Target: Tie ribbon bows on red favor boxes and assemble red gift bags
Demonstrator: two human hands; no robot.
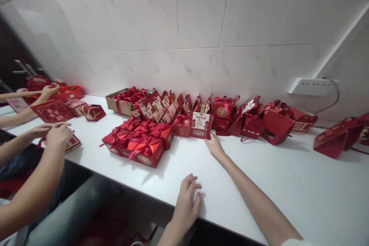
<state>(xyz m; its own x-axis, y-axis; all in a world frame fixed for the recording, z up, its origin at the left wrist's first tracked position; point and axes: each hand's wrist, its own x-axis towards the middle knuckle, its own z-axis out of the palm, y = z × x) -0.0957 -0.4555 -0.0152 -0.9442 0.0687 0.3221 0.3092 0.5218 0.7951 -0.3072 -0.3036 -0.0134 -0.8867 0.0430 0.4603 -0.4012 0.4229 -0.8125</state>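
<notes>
Tiled wall [198, 15]: pale, veined tiles, running the whole width behind the table.
Table [305, 188]: white, long, its far side along the wall; it carries the red boxes.
Ribboned boxes [151, 157]: a tight block of red boxes topped with dark red bows, on the table left of the person's hands.
Row of peaked boxes [170, 103]: upright red boxes with white labels, standing close together behind that block.
Cardboard box [123, 107]: at the row's left end, filled with red ribboned pieces.
Red box at right [278, 127]: tilted on the table, other red boxes near it.
Red basket [76, 92]: far left, by the wall; a co-worker's hand [49, 91] is at it.
Nearer co-worker's hands [54, 133]: together over a red piece at the left; their exact grip is hard to make out.
Left hand [186, 204]: near the front edge of the table, fingers spread and slightly bent, holding nothing.
White-labelled box [201, 123]: red, upright at the front of the row, label facing forward, right of the ribboned boxes.
Right hand [216, 148]: fingertips at this box's lower right corner; whether the fingers pinch it, I cannot tell.
</notes>
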